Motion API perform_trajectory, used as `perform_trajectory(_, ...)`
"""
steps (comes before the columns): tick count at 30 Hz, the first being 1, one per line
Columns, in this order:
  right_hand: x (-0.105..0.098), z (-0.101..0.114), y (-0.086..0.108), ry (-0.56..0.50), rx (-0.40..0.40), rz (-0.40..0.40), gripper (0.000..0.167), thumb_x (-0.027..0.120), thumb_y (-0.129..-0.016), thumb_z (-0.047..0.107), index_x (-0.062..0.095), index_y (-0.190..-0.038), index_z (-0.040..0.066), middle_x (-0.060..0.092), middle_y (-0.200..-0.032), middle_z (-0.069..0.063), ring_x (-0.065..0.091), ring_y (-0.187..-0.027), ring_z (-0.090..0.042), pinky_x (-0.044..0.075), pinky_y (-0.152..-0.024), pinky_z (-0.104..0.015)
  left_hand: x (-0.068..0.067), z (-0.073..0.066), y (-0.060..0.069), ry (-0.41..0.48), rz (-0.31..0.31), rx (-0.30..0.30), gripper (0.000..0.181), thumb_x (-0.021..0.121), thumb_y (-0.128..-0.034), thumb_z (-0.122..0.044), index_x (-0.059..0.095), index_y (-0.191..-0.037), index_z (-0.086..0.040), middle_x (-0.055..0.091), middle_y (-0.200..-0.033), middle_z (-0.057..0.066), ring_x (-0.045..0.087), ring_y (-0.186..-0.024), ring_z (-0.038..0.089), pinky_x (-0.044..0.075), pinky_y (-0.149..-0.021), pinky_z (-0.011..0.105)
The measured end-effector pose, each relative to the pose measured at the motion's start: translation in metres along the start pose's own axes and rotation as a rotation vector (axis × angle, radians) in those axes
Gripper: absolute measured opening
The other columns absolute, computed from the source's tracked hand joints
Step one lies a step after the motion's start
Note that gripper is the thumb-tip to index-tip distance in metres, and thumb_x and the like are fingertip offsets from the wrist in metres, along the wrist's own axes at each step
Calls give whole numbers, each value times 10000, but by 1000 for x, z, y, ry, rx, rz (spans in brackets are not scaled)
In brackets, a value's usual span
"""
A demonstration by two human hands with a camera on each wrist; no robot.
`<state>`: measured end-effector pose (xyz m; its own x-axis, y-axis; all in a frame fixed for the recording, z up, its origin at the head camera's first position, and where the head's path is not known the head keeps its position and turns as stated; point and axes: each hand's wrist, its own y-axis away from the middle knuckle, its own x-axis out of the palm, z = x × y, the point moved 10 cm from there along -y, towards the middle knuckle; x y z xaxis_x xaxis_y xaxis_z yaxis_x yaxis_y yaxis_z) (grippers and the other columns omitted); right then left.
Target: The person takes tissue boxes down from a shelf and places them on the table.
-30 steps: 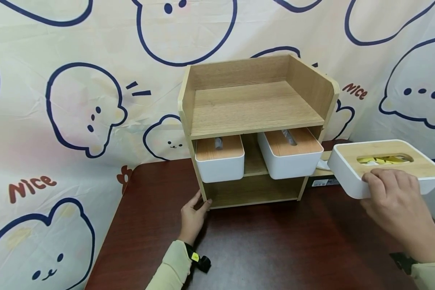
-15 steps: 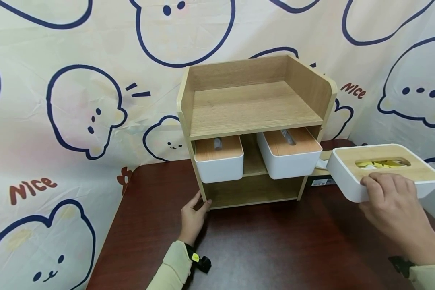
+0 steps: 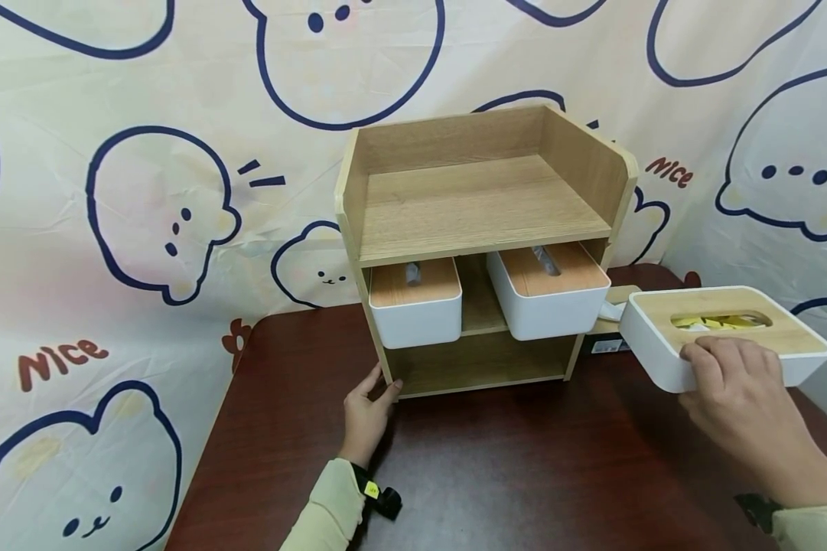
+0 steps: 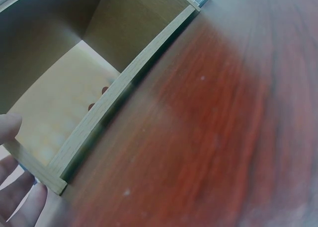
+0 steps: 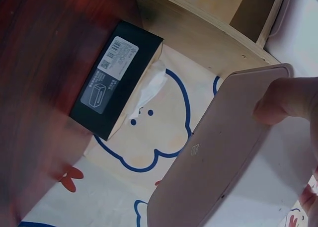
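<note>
A two-tier wooden desk shelf [image 3: 489, 207] stands on the dark red table. Its lower left side panel [image 4: 37, 170] is between the thumb and fingers of my left hand [image 3: 366, 413], which grips it. My right hand [image 3: 743, 405] holds a white tissue box [image 3: 640, 337] with a light wooden lid up in the air, right of the shelf. Fingers lie over the lid's near edge, and the thumb presses the underside in the right wrist view. Something yellow shows in the lid's slot. Two similar white boxes, a left one [image 3: 416, 321] and a right one [image 3: 558, 312], sit in the shelf's middle tier.
Behind the held box, a dark tissue box [image 5: 117, 80] with a label and white tissue sticking out stands on the table [image 3: 523, 474] beside the shelf. A patterned cloth backdrop [image 3: 179, 344] hangs behind and along the right.
My right hand has lowered the tissue box slightly and brought it a little to the left. My left hand keeps its place on the shelf.
</note>
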<state>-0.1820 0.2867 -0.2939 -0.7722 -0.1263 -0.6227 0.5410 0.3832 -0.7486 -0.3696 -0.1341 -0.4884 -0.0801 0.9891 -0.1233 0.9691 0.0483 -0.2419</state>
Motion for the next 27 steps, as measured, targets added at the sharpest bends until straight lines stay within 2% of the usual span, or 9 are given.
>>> perform_trajectory(3, 1, 0, 3, -9, 6, -10, 564, 255, -924, 366, 515, -1035, -122, 506, -1004, -315, 444, -865, -542, 340, -652, -625, 0, 1, -1, -9, -2, -7, 555, 763, -866, -301, 556, -1378, -241, 611, -1283, 35, 636, -1063, 188, 570, -699, 303)
perform_trajectory(10, 3, 0, 7, -15, 6, -15, 568, 253, -913, 368, 514, -1032, -122, 507, -999, -309, 445, -860, -536, 336, -650, -625, 0, 3, -1, -32, -10, -34, 543, 757, -873, -278, 557, -1377, -239, 618, -1271, 62, 683, -908, 179, 570, -647, 318)
perform_trajectory(11, 3, 0, 7, -15, 6, -12, 573, 249, -912, 371, 513, -1035, -122, 506, -999, -309, 445, -864, -536, 337, -653, -626, 0, 2, -1, -39, -14, -39, 538, 753, -879, -250, 557, -1379, -223, 620, -1267, 78, 685, -892, 184, 570, -641, 329)
perform_trajectory(15, 6, 0, 9, -9, 11, 8, 579, 241, -911, 374, 510, -1039, -122, 505, -999, -310, 446, -870, -535, 343, -660, -627, 0, -20, 5, -61, -20, -33, 531, 734, -893, -152, 544, -1389, -134, 618, -1263, 139, 689, -870, 207, 572, -636, 366)
perform_trajectory(18, 9, -1, 10, 1, 16, 46, 590, 227, -913, 376, 505, -1048, -127, 502, -1004, -318, 444, -880, -536, 350, -670, -625, 1, -37, 10, -76, -16, -17, 523, 718, -902, -121, 535, -1391, -84, 612, -1266, 165, 686, -885, 221, 569, -633, 346)
perform_trajectory(22, 11, 0, 12, 3, 16, 68, 612, 219, -920, 394, 504, -1054, -131, 500, -1006, -323, 442, -881, -536, 351, -664, -616, 1, -43, 12, -72, -6, -7, 513, 713, -905, -114, 539, -1386, -76, 605, -1274, 177, 670, -961, 241, 561, -645, 297)
perform_trajectory(27, 14, 0, 14, 3, 22, 77, 612, 227, -923, 391, 506, -1061, -136, 497, -1014, -327, 439, -884, -538, 347, -661, -614, 0, -43, 12, -65, -9, -16, 514, 724, -899, -132, 547, -1380, -101, 608, -1276, 163, 664, -980, 229, 558, -646, 282)
